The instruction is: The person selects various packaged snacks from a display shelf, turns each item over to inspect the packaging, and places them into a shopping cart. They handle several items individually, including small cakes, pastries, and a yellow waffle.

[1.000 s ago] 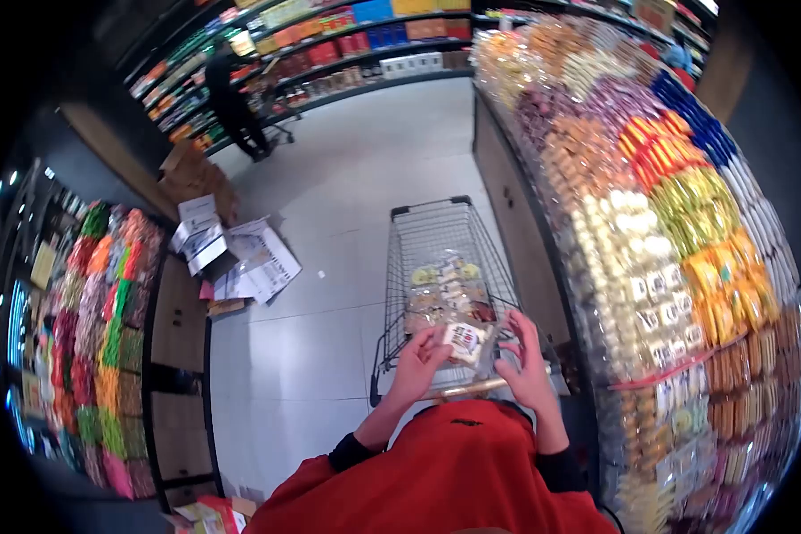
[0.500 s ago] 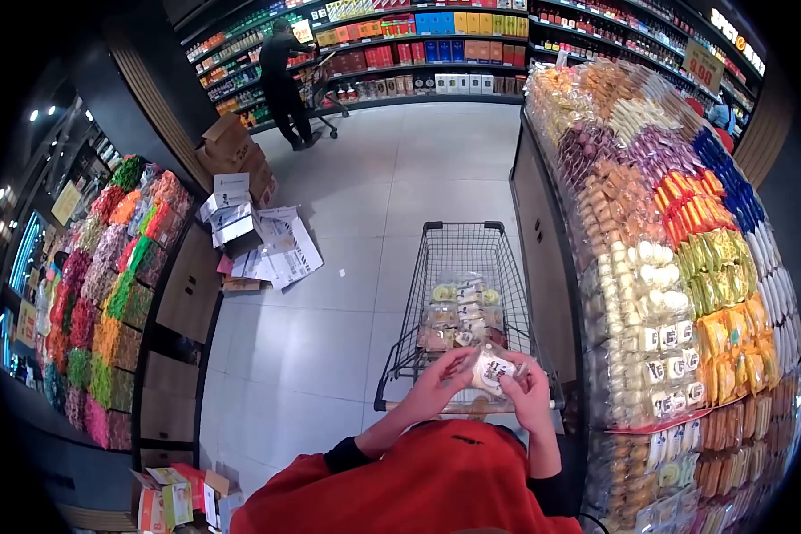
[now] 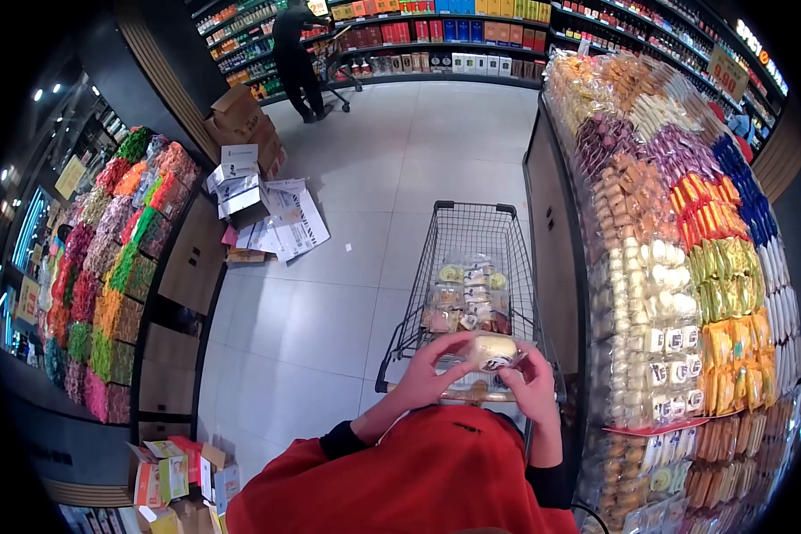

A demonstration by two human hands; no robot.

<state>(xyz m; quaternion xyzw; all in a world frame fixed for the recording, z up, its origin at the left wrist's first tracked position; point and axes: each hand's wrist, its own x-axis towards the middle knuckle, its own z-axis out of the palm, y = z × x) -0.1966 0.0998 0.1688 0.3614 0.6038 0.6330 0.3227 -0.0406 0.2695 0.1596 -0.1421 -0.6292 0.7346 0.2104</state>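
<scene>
Between my two hands is a small packaged cake [image 3: 491, 349], cream-coloured, in a clear wrapper with a dark printed label near its lower edge. My left hand [image 3: 429, 372] pinches the wrapper from the left side. On the other side, the fingers of my right hand [image 3: 534, 388] close on it, thumb near the label. Both hands are above the handle end of a black wire shopping cart [image 3: 421, 258]. Inside the cart lie several clear packs of pastries [image 3: 472, 289], pale and brownish, ahead of my hands.
A tall display of wrapped snacks [image 3: 659, 294] runs along the right. Colourful bagged sweets [image 3: 125, 267] fill a stand on the left. Cardboard boxes [image 3: 245, 125] and flattened cartons [image 3: 285, 222] lie on the floor. A person [image 3: 295, 58] stands with another cart by the far shelves.
The packaged cake has been tilted, so its side now shows and the label faces lower. Both hands have risen slightly with it. The whole view has shifted a little.
</scene>
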